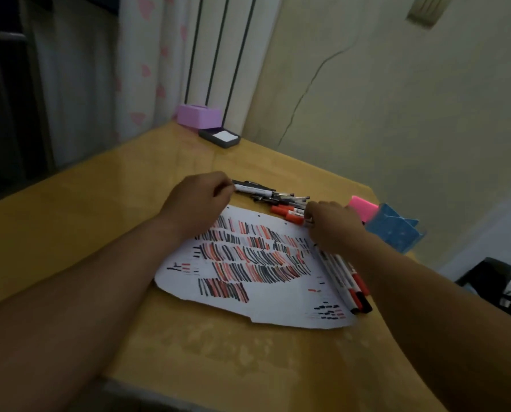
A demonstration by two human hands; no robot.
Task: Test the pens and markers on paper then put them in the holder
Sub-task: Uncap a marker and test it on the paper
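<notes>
A white sheet of paper (pixel 266 298) covered in red and black strokes lies on the wooden table (pixel 99 209). Beyond it lies a pile of pens and markers (pixel 278 197). My left hand (pixel 197 200) is closed on the end of a white black-capped marker (pixel 252 188) at the pile's left. My right hand (pixel 331 224) pinches a red-capped marker (pixel 295 217) at the paper's far right corner. Several more markers (pixel 349 281) lie along the paper's right edge under my right forearm. The blue holder (pixel 397 230) stands to the right.
A pink block (pixel 364 208) sits just behind the blue holder. A purple box (pixel 199 115) and a dark tray with white paper (pixel 220 138) sit at the far corner by the wall. The table's right edge runs just past the holder.
</notes>
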